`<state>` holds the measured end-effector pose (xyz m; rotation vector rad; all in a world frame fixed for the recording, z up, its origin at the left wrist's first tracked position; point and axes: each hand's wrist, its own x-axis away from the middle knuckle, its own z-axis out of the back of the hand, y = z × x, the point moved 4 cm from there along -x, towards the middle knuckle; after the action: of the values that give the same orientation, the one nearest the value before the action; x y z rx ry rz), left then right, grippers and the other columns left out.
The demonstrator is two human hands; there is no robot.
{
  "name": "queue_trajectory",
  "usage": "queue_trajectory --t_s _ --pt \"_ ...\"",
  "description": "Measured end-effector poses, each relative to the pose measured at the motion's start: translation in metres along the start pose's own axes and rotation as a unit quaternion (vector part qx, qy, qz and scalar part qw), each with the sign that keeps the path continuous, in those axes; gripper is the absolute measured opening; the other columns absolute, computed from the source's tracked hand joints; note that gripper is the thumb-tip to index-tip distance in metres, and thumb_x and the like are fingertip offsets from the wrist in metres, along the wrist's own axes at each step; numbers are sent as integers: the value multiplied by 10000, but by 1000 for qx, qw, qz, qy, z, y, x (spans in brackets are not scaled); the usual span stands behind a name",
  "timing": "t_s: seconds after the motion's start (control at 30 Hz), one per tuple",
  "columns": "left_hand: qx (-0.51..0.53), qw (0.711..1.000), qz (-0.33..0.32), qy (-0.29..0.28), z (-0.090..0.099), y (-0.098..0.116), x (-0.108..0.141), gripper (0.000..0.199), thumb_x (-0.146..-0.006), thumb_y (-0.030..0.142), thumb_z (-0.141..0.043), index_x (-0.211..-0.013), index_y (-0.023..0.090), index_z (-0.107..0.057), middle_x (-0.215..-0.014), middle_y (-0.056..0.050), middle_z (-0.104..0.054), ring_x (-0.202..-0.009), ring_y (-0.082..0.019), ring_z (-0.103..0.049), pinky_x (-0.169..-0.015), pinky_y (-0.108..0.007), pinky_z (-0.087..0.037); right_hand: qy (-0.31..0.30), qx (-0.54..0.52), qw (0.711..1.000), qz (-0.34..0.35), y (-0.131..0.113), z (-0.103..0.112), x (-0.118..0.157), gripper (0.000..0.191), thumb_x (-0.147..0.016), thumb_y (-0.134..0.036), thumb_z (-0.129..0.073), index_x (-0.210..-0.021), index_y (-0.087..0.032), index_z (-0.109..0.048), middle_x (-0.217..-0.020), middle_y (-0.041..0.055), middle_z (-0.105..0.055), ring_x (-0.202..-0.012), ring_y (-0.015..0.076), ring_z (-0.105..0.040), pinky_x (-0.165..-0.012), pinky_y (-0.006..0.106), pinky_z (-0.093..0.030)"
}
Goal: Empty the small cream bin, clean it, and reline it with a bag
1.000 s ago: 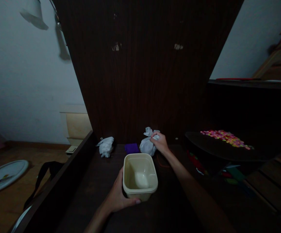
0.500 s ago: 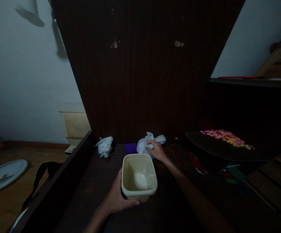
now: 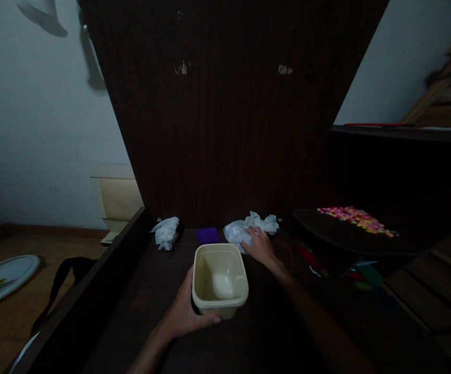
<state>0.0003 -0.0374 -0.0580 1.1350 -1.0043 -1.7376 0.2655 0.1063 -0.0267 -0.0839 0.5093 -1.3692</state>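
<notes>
My left hand [image 3: 186, 309] is wrapped round the left and near side of a cream plastic container [image 3: 221, 301], its thumb along the front wall. The container is open at the top, tilted slightly toward me, and I see nothing inside. My right hand [image 3: 260, 246] has its fingers curled over a crumpled white plastic bag [image 3: 235, 232] that lies against the back panel. What the bag holds is hidden. Between this bag and a second crumpled white bag [image 3: 166, 232] at the left sits a folded purple item [image 3: 207, 235].
A dark wooden panel [image 3: 225, 130] rises behind, and a raised edge [image 3: 104, 270] borders the left. Right of my arm, a rounded dark shelf [image 3: 311, 223] carries many small pink and yellow pieces [image 3: 357, 219]. A white oval lid-like object [image 3: 7, 280] lies on the floor.
My right hand and the white bag have shifted right, widening the gap to the purple item. The left hand keeps its hold on the container. The whole view has moved slightly.
</notes>
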Motion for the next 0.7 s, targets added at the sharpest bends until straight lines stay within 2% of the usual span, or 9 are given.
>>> queue_trajectory --t_s 0.1,0.27,0.37,0.47,0.53,0.63,0.7 --pt "-6 1000 -7 6 1 3 -1 1223 -598 577 -904 -1565 180 -268 -1449 -204 -532 -1330 -426 -532 -1158 -591 -392 -2 -3 1000 9 6 2 1 471 -850 -276 -639 -1288 -103 -640 -1303 213 -608 -1222 361 -567 -1047 474 -421" --pt "-13 1000 -10 7 0 4 -2 1211 -595 583 -901 -1563 192 -288 -1478 -196 -508 -1335 -426 -524 -1162 -594 -389 -23 -36 996 80 1 5 8 664 -839 -325 -661 -1461 -165 -495 -1516 179 -497 -1402 332 -465 -1108 474 -414" --pt "-12 1000 -3 7 -1 2 -2 1222 -598 588 -899 -1567 183 -273 -1467 -202 -514 -1339 -425 -521 -1162 -596 -389 -14 -58 992 113 1 12 19 727 -836 -371 -667 -1499 -170 -448 -1558 176 -458 -1431 324 -445 -1132 477 -413" --pt "-14 1000 0 4 -1 0 0 1225 -607 572 -900 -1572 179 -255 -1450 -206 -525 -1345 -425 -514 -1157 -600 -392 45 -85 988 120 9 24 39 576 -874 -373 -610 -1415 -192 -532 -1471 154 -553 -1359 307 -527 -1128 466 -435" --pt "-20 1000 -2 7 0 -2 1 1231 -609 554 -906 -1577 180 -245 -1453 -206 -522 -1350 -426 -510 -1158 -602 -389 81 -90 987 104 20 29 55 433 -909 -351 -548 -1312 -202 -601 -1357 150 -621 -1236 295 -617 -1060 451 -498" --pt "-28 1000 -5 12 1 -2 1 1229 -607 539 -912 -1578 180 -249 -1447 -202 -529 -1340 -424 -520 -1156 -600 -390 106 -78 989 68 38 29 79 324 -915 -307 -495 -1176 -203 -655 -1206 155 -661 -1025 281 -690 -909 430 -572" --pt "-29 999 -3 12 1 0 0 1220 -607 538 -912 -1574 180 -260 -1420 -197 -553 -1327 -422 -534 -1149 -599 -399 115 -66 990 53 48 25 92 293 -878 -283 -503 -1106 -211 -671 -1125 141 -680 -992 294 -684 -891 447 -571"
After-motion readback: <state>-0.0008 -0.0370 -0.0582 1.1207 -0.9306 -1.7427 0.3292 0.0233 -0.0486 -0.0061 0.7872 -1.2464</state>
